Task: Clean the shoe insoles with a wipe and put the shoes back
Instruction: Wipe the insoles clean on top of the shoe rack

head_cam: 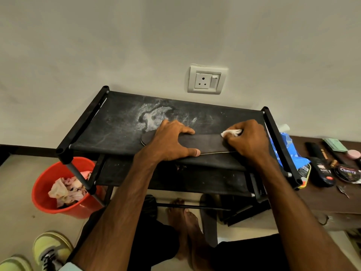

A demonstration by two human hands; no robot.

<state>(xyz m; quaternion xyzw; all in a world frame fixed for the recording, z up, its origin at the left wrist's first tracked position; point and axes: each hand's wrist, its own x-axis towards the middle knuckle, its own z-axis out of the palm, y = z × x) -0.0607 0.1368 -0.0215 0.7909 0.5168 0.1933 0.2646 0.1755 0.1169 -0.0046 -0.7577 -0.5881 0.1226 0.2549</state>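
Rack [121, 122]: we stand over a black shoe rack against a pale wall; its top shelf is dusty black cloth with a whitish smear near the middle.
Side table [320, 200]: a dark wooden surface sits just to the right of the rack.
Bucket [42, 190]: a red bucket stands on the floor to the left, partly under the rack's corner, with crumpled pinkish wipes inside.
Shoes [50, 249]: a pair of yellow-green shoes sits on the floor at the lower left, well apart from the rack.
Insole [209, 142]: a long dark insole lies flat across the front of the top shelf, running left to right.
Left hand [172, 142]: our left hand presses palm down on the left part of the insole, fingers spread wide, pinning it.
Right hand [250, 140]: our right hand is curled at the insole's right end, gripping the wipe.
Wipe [231, 132]: a small white wad pinched between thumb and fingers, touching the insole.
Polish tin [346, 172]: a round tin lies on the side table beside a dark bottle [322, 171].
Socket [207, 80]: a white wall socket sits above the rack.
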